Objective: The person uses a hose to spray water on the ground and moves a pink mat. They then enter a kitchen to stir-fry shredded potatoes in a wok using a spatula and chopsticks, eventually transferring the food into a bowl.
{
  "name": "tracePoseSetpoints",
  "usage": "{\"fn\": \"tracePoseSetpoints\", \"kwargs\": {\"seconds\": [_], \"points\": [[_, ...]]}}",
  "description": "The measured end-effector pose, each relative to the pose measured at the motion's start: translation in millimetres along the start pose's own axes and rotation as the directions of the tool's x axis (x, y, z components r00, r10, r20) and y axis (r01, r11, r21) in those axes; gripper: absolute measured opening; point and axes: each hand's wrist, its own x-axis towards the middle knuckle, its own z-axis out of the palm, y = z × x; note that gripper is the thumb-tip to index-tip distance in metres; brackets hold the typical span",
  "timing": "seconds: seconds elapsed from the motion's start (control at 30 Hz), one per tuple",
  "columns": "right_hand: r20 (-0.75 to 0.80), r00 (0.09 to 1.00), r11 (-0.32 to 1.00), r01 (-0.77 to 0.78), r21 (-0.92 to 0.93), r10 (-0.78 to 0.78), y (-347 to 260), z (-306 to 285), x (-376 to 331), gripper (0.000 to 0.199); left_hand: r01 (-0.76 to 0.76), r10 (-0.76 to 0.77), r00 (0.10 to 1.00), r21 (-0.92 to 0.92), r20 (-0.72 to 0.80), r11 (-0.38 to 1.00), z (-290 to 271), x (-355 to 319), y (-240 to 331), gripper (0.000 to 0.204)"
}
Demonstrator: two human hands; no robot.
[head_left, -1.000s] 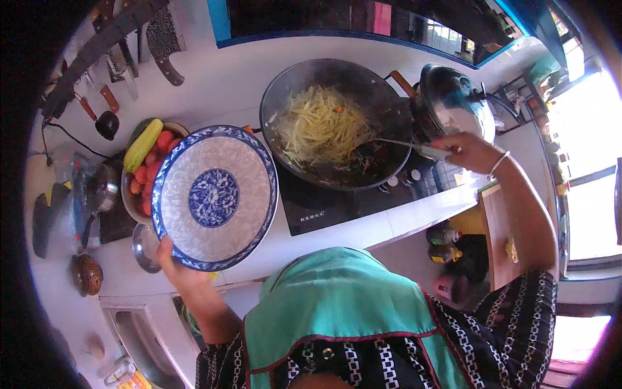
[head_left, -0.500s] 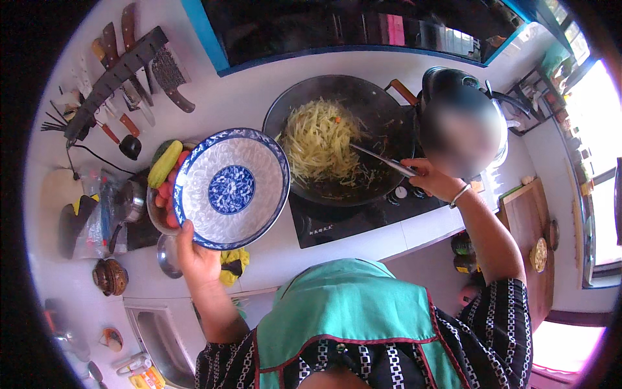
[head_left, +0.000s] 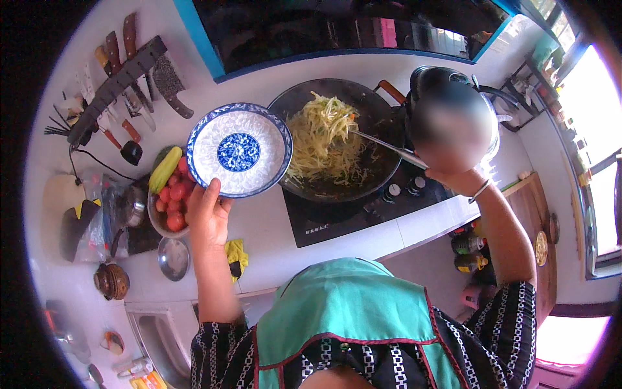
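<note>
My left hand [head_left: 208, 217] grips the lower rim of a blue-and-white plate [head_left: 240, 152], its patterned face showing and nothing on it. The plate hangs just left of a dark wok [head_left: 383, 162], overlapping its rim in the view. Pale green-yellow shredded vegetables [head_left: 324, 152] fill the wok's left part, with a heap raised above the rest. My right hand [head_left: 457, 181] is closed round the end of a long-handled metal utensil [head_left: 392, 148]. That utensil's head is hidden under the raised shreds. A blurred patch covers part of the area above my right hand.
The wok sits on a black cooktop [head_left: 324, 223]. Close to its right stands a dark-handled pot [head_left: 431, 78]. A bowl of red produce [head_left: 172, 207] with a green gourd [head_left: 166, 170], a metal bowl [head_left: 173, 259] and a yellow cloth [head_left: 237, 253] are at left. Knives hang on a wall rack [head_left: 120, 87].
The plate has moved up and slightly left, and it appears smaller. A heap of shreds has risen on the utensil in the wok. My right hand has shifted right.
</note>
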Motion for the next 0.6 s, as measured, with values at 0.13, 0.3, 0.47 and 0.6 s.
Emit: {"fn": "tracePoseSetpoints", "kwargs": {"seconds": [0.13, 0.3, 0.47, 0.6], "points": [[-0.016, 1.000, 0.999, 0.025, -0.021, -0.025, 15.2, -13.0, -7.6, 0.042, 0.025, -0.026, 1.000, 0.117, 0.008, 0.993, 12.6, 2.0, -5.6, 0.043], [-0.102, 0.973, 0.977, 0.201, -0.072, -0.207, -13.0, -33.0, -35.6, 0.041, 0.012, -0.027, 0.998, 0.234, 0.061, 0.972, 29.4, 24.0, -34.5, 0.032], [-0.105, 0.991, 0.977, 0.066, -0.203, -0.088, -71.0, -32.3, -61.6, 0.042, 0.134, -0.135, 0.989, 0.026, 0.058, 0.991, 56.0, 37.4, -83.7, 0.039], [-0.114, 0.904, 0.753, 0.267, -0.601, -0.411, -70.6, -14.2, -69.9, 0.049, 0.206, -0.173, 0.967, -0.173, 0.189, 0.963, 78.5, 40.8, -108.4, 0.041]]}}
